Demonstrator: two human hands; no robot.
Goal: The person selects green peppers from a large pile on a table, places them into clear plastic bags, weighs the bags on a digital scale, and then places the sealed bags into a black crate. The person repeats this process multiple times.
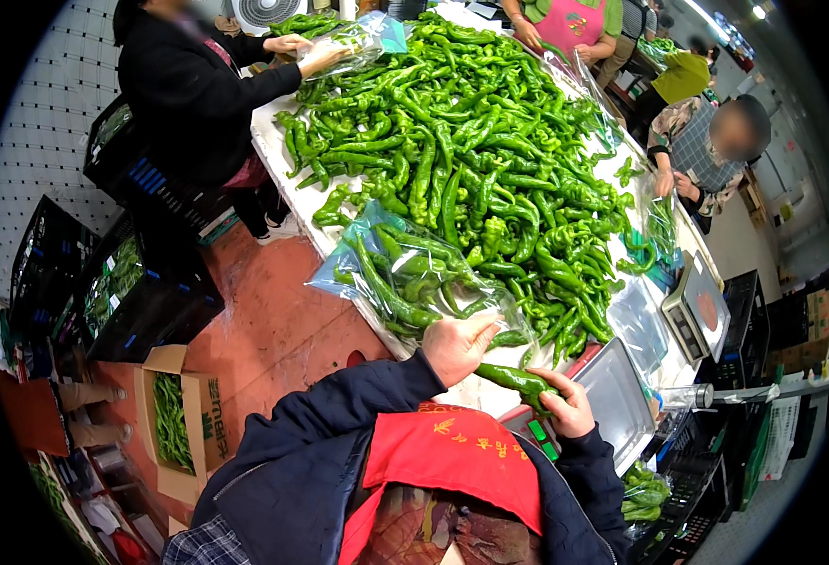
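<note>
My left hand [457, 348] is closed on the gathered edge of a clear plastic bag [414, 273], which lies on the table's near edge with several long green peppers inside. In my right hand [567, 403] is a single green pepper [513, 379], gripped at one end and pointing left toward the bag's mouth. Beyond both hands spreads a large heap of green peppers [480, 169] on the white table [287, 193]. A scale [617, 395] with a metal tray and a lit green display sits just right of my right hand.
Another scale [697, 306] stands at the table's right edge beside flat plastic bags [635, 325]. Co-workers stand around the table; one at the left holds a bag [344, 47]. Black crates [151, 292] and a cardboard box [186, 480] of peppers are on the red floor.
</note>
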